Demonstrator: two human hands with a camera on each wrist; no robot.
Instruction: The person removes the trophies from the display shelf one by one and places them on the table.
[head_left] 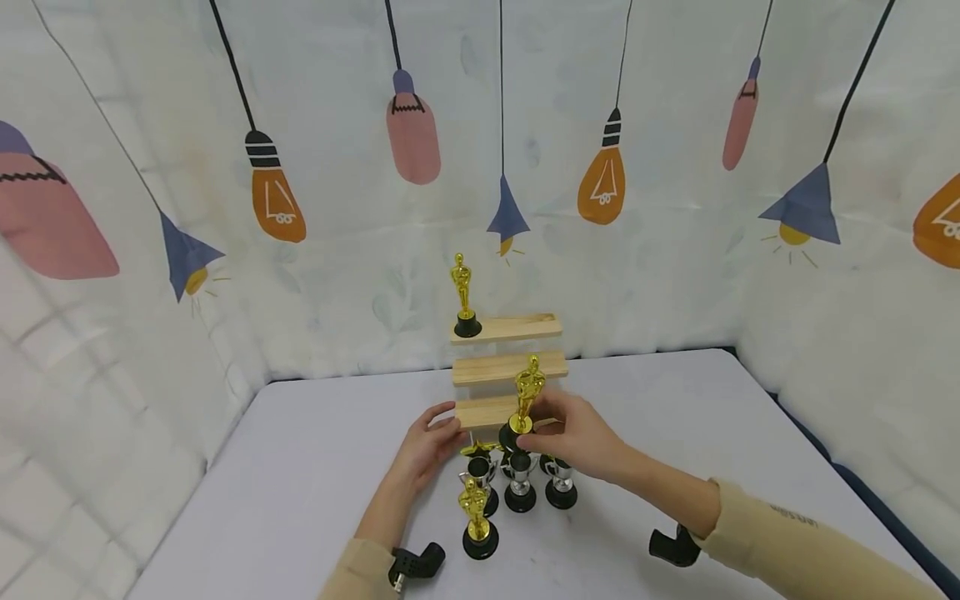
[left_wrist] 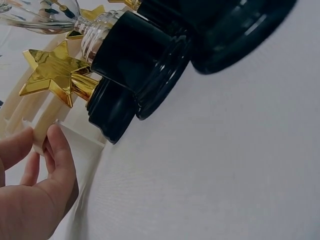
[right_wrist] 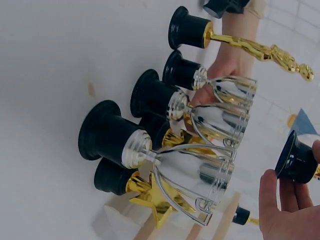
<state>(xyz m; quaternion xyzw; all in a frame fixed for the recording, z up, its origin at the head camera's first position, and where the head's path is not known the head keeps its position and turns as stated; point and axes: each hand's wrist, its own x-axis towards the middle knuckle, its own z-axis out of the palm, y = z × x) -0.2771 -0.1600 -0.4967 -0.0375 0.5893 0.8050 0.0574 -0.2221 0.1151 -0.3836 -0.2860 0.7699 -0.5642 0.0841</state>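
Note:
My right hand (head_left: 581, 437) holds a gold figure trophy (head_left: 529, 385) by its black base, upright in front of the wooden tiered shelf (head_left: 510, 369). At the left end of the lowest tier, my left hand (left_wrist: 37, 195) pinches the board's edge between thumb and fingers. Another gold figure trophy (head_left: 462, 287) stands on the top tier's left end. On the table below the shelf are three silver cup trophies (head_left: 519, 479) in a row. Gold star trophies (right_wrist: 159, 199) stand behind them, partly hidden. Nearest to me is one more gold figure trophy (head_left: 475, 507).
The white table (head_left: 315, 492) extends to both sides of the shelf. A white curtain (head_left: 360, 275) printed with hanging lamps surrounds it at the back and sides. Black wrist devices (head_left: 420, 562) are worn on both arms.

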